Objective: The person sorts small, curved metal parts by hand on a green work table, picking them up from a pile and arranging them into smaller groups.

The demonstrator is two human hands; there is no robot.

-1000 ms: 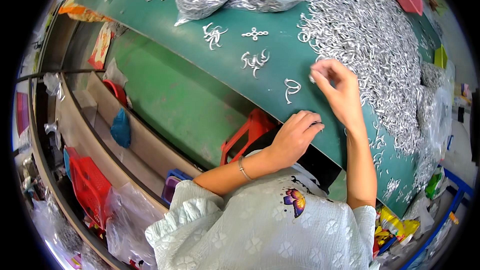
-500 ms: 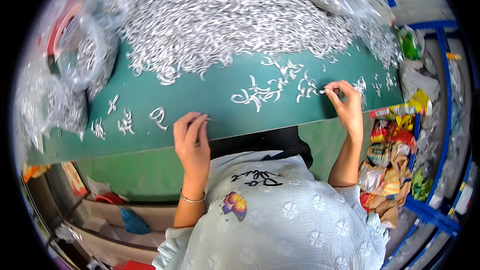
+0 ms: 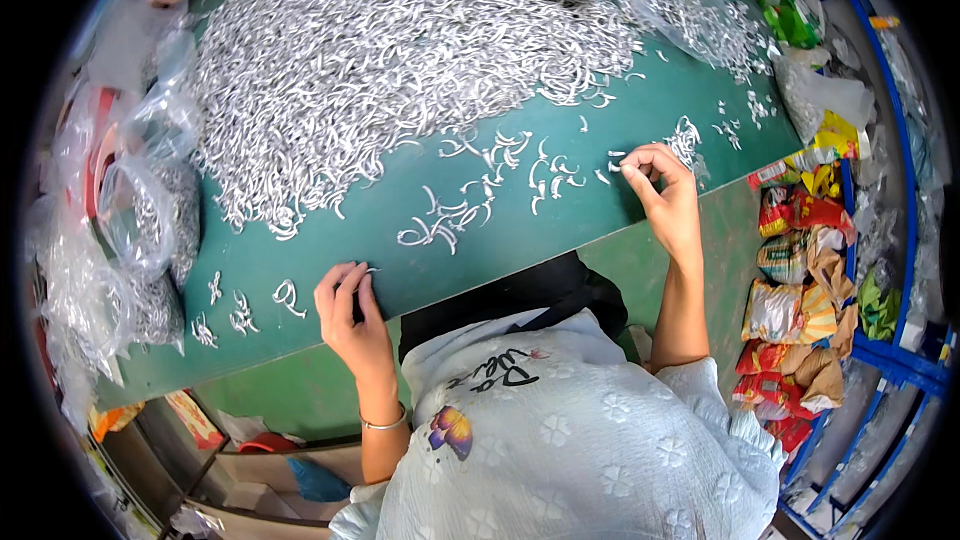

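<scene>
My right hand (image 3: 664, 196) pinches a small curved silver-white piece (image 3: 616, 166) between thumb and fingertips, just above the green table (image 3: 480, 265). Several loose curved pieces (image 3: 548, 178) lie to the left of those fingertips, and a small heap (image 3: 684, 142) sits just to their right. My left hand (image 3: 354, 320) is at the table's near edge, its fingers drawn together. From its fingertips sticks out a thin curved piece (image 3: 374, 270), partly hidden. Beside that hand on the left lie a few linked-looking curved pieces (image 3: 289, 297).
A big pile of curved pieces (image 3: 380, 70) covers the table's far side. Clear plastic bags (image 3: 150, 215) holding such pieces stand at the left; another bag (image 3: 690, 15) lies far right. Colourful packets (image 3: 790, 315) and a blue shelf frame (image 3: 900, 365) are beyond the right end.
The whole view has turned, so the table edge slopes more. My right hand now holds its piece farther from the loose cluster. My left hand still has its thin piece at the fingertips.
</scene>
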